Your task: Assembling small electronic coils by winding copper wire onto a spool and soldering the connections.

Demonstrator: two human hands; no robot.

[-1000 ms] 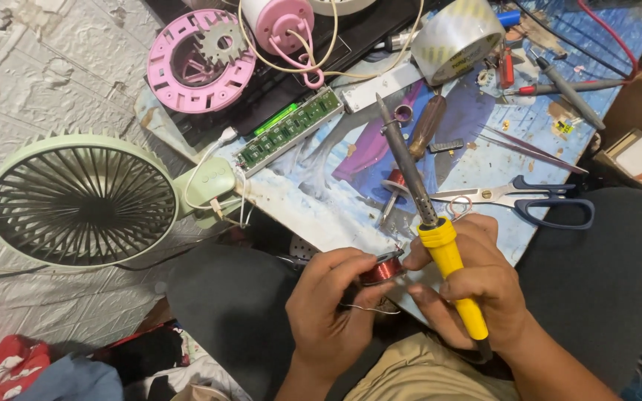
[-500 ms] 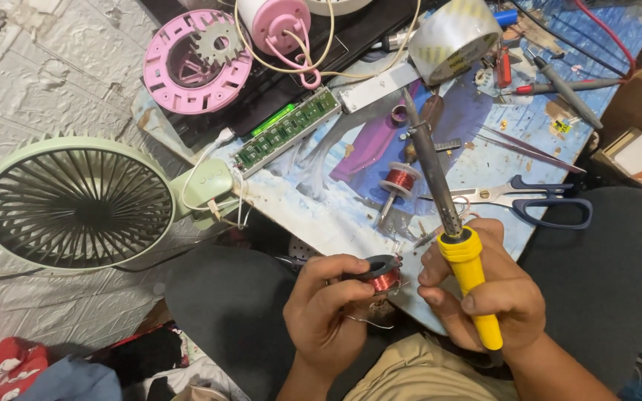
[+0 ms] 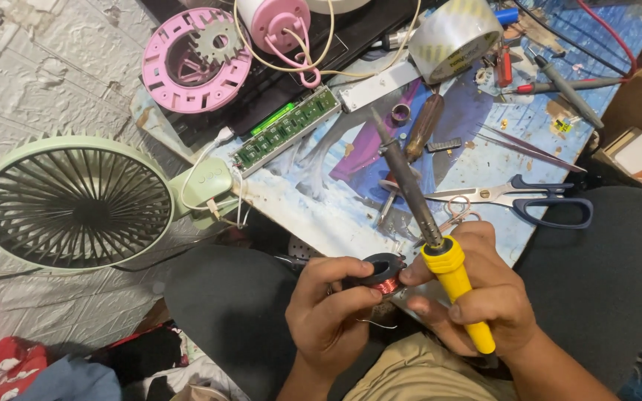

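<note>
My left hand [image 3: 328, 312] pinches a small black spool wound with copper wire [image 3: 383, 273], held low over my lap. My right hand [image 3: 484, 297] grips a soldering iron [image 3: 429, 230] by its yellow handle. The iron's dark shaft points up and to the left over the work board, and its tip is away from the spool. The right thumb and fingertip also touch the spool's right side. A thin loose wire [image 3: 377, 323] curls below the spool.
A pale green fan [image 3: 76, 200] lies at the left with a green circuit board [image 3: 287, 128] wired to it. On the blue board [image 3: 313, 200] lie scissors [image 3: 529, 200], a tape roll [image 3: 455, 30], a pink ring with a gear [image 3: 195, 59], tweezers [image 3: 529, 145] and screwdrivers.
The spool and both hands have stayed together low in view. The soldering iron has tilted, and its tip has swung from upright to up-left.
</note>
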